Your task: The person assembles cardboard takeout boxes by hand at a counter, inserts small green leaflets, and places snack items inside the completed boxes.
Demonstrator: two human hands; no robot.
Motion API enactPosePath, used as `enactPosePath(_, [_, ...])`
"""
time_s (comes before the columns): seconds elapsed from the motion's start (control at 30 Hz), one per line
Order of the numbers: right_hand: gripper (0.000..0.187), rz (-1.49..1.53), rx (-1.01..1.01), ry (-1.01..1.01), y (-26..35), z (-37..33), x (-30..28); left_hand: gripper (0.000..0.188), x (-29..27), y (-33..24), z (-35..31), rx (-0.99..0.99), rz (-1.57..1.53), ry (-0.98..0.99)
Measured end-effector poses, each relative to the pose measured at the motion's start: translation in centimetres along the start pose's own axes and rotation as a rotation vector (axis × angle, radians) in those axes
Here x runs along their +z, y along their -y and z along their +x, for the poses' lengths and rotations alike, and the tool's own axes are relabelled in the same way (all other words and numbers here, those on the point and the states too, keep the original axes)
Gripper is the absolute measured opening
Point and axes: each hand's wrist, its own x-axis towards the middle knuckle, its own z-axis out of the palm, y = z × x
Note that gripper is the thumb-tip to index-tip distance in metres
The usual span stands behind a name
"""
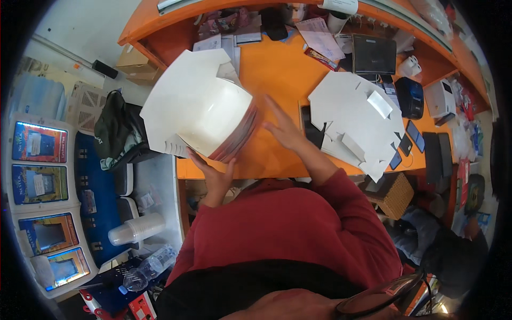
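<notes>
Open hands (pixel 250 152) around cardboard stack (pixel 202 109)

Orange desk top (pixel 277 74), plain and unpatterned; on it a white cardboard box blank (pixel 200 106), half folded, showing red and grey print along its curled edge, and a second flat white blank (pixel 352 114) to the right. Sleeve (pixel 341 197) and torso dark red above a black band of cloth. Black card terminal (pixel 409 97), tan woven basket (pixel 394 194), dark green bag (pixel 114 130), blue framed posters (pixel 40 141) at far left.
</notes>
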Motion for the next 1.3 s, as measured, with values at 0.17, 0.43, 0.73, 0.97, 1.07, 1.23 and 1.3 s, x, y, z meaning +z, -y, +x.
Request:
enactPosePath(0.17, [0.038, -0.481, 0.446, -0.094, -1.4, -8.8, -13.7, 0.113, -2.1, -0.9, -1.7, 0.134, -0.027, -0.033])
enactPosePath(0.43, [0.063, -0.526, 0.775, 0.344, -3.7, -16.9, -24.7, 0.067, -0.6, -7.2, 0.5, 0.700, -0.089, -0.327])
enactPosePath(0.73, [0.026, -0.232, 0.739, 0.021, -8.5, -20.2, -27.0, 0.035, 14.1, -17.4, -1.0, 0.729, -0.263, 0.500])
enactPosePath(0.97, [0.018, -0.297, 0.348, 0.106, -3.0, -21.7, -27.2, 0.035, 22.3, -25.6, -4.7, 0.666, -0.251, 0.755])
enactPosePath(1.07, [0.020, -0.266, 0.417, 0.412, 0.4, -21.0, -27.9, 0.037, 22.2, -28.3, -3.0, 0.738, -0.078, 0.527])
enactPosePath(1.23, [0.028, 0.224, 0.219, 0.075, 1.0, -21.1, -32.3, 0.029, 22.5, -23.7, -5.9, -0.289, -0.474, 0.886])
enactPosePath(1.3, [0.027, 0.087, 0.046, 0.000, 1.4, -20.6, -34.6, 0.020, 22.6, -23.1, -6.7, -0.585, -0.756, 0.768])
